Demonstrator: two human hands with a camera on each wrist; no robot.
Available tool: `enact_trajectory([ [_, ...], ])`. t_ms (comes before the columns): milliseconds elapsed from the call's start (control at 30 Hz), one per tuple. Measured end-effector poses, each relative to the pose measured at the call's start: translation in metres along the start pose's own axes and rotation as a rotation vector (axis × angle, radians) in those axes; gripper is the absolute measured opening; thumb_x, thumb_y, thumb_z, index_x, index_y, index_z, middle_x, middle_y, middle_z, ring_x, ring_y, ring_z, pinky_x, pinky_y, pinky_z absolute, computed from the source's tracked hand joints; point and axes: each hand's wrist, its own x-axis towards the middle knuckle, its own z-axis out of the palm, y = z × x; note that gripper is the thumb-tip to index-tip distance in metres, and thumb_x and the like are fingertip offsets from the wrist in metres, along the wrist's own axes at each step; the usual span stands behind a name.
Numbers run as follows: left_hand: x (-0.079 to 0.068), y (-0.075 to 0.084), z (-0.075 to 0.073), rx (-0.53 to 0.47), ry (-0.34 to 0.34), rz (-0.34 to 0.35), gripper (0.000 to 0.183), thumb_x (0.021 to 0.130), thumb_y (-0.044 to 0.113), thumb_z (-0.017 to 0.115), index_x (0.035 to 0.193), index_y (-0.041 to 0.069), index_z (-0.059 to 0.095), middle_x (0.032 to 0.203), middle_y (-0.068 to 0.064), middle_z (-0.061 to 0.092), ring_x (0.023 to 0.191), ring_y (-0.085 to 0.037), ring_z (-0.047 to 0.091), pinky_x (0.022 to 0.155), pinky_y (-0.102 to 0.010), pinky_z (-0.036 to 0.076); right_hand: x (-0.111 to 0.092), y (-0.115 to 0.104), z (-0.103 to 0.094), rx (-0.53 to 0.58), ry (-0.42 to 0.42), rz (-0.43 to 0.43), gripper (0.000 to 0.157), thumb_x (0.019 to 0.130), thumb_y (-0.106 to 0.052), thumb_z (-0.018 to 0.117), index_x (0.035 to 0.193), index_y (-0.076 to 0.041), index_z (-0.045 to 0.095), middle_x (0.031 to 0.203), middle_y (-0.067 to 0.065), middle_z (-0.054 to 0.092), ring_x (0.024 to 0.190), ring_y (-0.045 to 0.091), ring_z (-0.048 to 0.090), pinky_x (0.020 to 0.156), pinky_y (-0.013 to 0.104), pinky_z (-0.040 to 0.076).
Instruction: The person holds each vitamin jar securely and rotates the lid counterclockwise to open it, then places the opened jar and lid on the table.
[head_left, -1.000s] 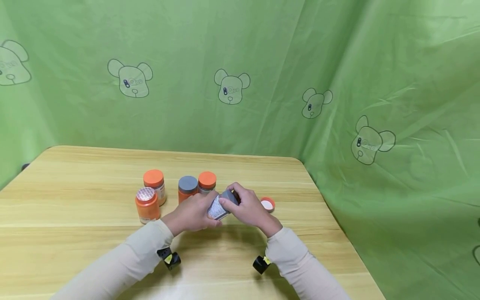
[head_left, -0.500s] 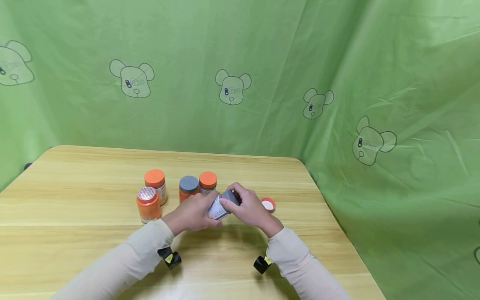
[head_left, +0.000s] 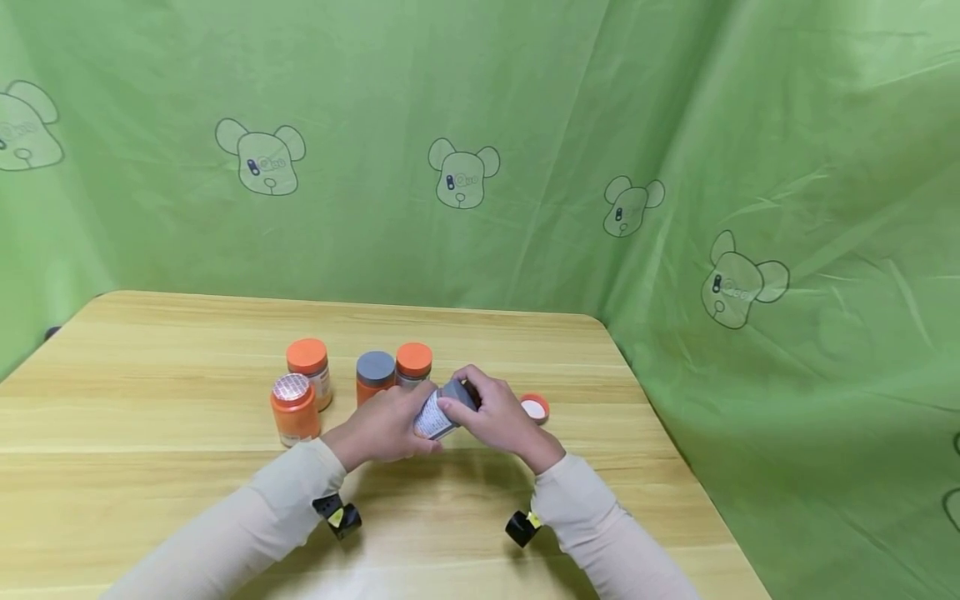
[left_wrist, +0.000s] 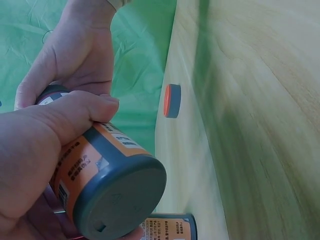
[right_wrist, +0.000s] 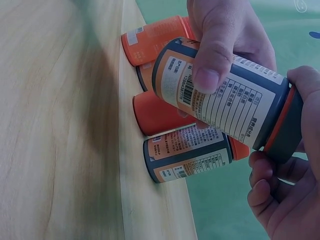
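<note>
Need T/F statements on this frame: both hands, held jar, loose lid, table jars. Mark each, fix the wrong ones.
1. The left hand grips a labelled jar. True.
2. That jar is being held perfectly upright. False: it is tilted.
3. The right hand grips its grey lid. True.
4. A loose lid lies on the table. True.
5. Its white side faces down. False: it faces up.
6. Every jar standing on the table wears a lid. False: the front-left orange jar has none, just a silvery top.
</note>
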Motion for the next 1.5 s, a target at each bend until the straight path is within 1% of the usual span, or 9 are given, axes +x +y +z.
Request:
enact_trajectory([
  [200,-0.0008,-0.0010,0.0011,-0.011,-0.017,-0.029,0.063,0.077,0.033,0.082,0.126,0.009,0.050,0.097,-0.006,0.063,0.080,-0.014,0.061,0.066,-0.030,0.052,0.0006,0.0020,0.0019,0.007,-0.017,0.018,0.026,0.093,-0.030,0.062,0.110,-0.012,0.056,0.081,0.002,0.058,0.066,0.014,0.054,0.054,0.030,0.047],
  [600,0.0010,-0.0034,0.0004,-0.019,0.000,0.001,0.061,0.075,0.027,0.085,0.122,0.008,0.051,0.096,-0.006,0.063,0.081,-0.016,0.061,0.068,-0.033,0.052,0.0010,0.0034,0.0040,0.006,0.002,0.005,0.026,0.093,-0.031,0.062,0.110,-0.012,0.056,0.082,0.002,0.057,0.067,0.015,0.054,0.054,0.030,0.046],
  [867,0.0008,-0.0032,0.0006,-0.010,-0.013,-0.032,0.062,0.074,0.029,0.085,0.122,0.011,0.051,0.094,-0.005,0.063,0.079,-0.014,0.061,0.067,-0.030,0.051,0.0015,0.0038,0.0057,0.000,0.013,-0.003,0.025,0.093,-0.031,0.063,0.110,-0.013,0.056,0.084,0.002,0.057,0.068,0.017,0.054,0.054,0.030,0.047],
  [1100,0.0007,-0.0032,0.0001,-0.022,-0.014,-0.028,0.063,0.074,0.029,0.085,0.123,0.010,0.051,0.093,-0.006,0.063,0.078,-0.015,0.061,0.065,-0.031,0.051,0.0015,0.0028,0.0048,-0.005,0.017,-0.013,0.024,0.093,-0.030,0.062,0.109,-0.013,0.056,0.082,0.002,0.056,0.066,0.015,0.053,0.052,0.030,0.046],
  [1200,-0.0001,-0.0039,0.0013,-0.018,-0.017,-0.034,0.062,0.074,0.029,0.085,0.122,0.011,0.051,0.094,-0.005,0.063,0.079,-0.015,0.061,0.067,-0.031,0.052,0.0007,0.0040,0.0061,-0.002,0.003,-0.008,0.025,0.093,-0.030,0.062,0.110,-0.013,0.055,0.082,0.002,0.056,0.066,0.014,0.053,0.052,0.030,0.046],
  [1333,-0.0007,-0.0061,0.0033,-0.016,-0.017,-0.023,0.061,0.073,0.029,0.086,0.120,0.012,0.051,0.094,-0.005,0.063,0.078,-0.015,0.061,0.066,-0.031,0.052,-0.0004,0.0055,0.0073,-0.007,-0.012,0.001,0.025,0.093,-0.030,0.063,0.111,-0.013,0.055,0.083,0.002,0.057,0.066,0.015,0.053,0.053,0.030,0.046],
  [1500,0.0028,-0.0071,0.0010,-0.023,-0.015,-0.006,0.061,0.073,0.028,0.086,0.120,0.012,0.051,0.093,-0.004,0.063,0.077,-0.014,0.060,0.064,-0.030,0.051,0.0009,0.0036,0.0035,-0.015,-0.002,-0.001,0.025,0.093,-0.030,0.062,0.111,-0.013,0.055,0.084,0.003,0.056,0.067,0.015,0.053,0.053,0.030,0.046],
])
